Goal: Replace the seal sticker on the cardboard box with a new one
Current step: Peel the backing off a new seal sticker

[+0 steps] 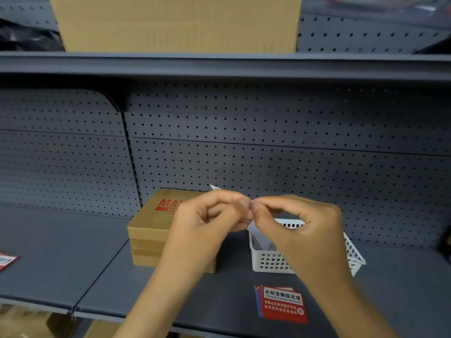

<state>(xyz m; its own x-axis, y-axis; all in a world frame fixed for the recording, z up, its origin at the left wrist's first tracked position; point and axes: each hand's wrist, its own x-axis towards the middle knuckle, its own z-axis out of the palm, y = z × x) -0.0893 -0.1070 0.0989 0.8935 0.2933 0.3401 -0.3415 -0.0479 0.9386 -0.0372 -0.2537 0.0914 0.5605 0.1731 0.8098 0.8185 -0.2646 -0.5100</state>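
A flat brown cardboard box [151, 230] with red print lies on the grey shelf, partly hidden behind my left hand. My left hand [210, 215] and my right hand [297, 220] meet above it, thumbs and forefingers pinched together on a small white sticker sheet [216, 187], whose corner pokes up behind my left fingers. More white paper shows below the fingertips. A small stack of red seal stickers [283, 304] with white print lies on the shelf near the front edge.
A white plastic basket [271, 263] stands right of the box, behind my right hand. A red label [6, 261] lies at the far left. A large cardboard box [175, 23] sits on the upper shelf. Pegboard backs the shelf.
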